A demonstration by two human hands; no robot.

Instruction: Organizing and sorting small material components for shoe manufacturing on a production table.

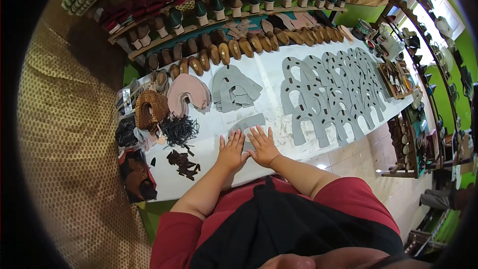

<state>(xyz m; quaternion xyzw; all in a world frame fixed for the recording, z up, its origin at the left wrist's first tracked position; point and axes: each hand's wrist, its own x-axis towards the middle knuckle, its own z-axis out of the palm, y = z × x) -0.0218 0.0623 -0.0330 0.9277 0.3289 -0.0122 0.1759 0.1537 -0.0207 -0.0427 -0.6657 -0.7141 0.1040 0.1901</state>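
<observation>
Both hands lie flat near the front edge of a white-topped table (209, 162). My left hand (231, 152) has its fingers stretched out, and my right hand (264, 150) rests beside it with fingers spread, the thumbs close together. Under and just beyond the fingertips is a curved grey shoe-upper piece (254, 120), its near part covered by my hands. Behind it sits a stack of grey U-shaped upper pieces (231, 87). Further right, overlapping rows of grey upper pieces (303, 102) bear small dark patches.
Left of my hands are dark brown small strips (183, 164), a heap of thin black strips (179, 129), pink pieces (186, 89) and leopard-print pieces (151, 108). Wooden shoe lasts (224, 54) line the table's back, below shelves of heeled shoes (216, 7). A tool tray (396, 79) stands right.
</observation>
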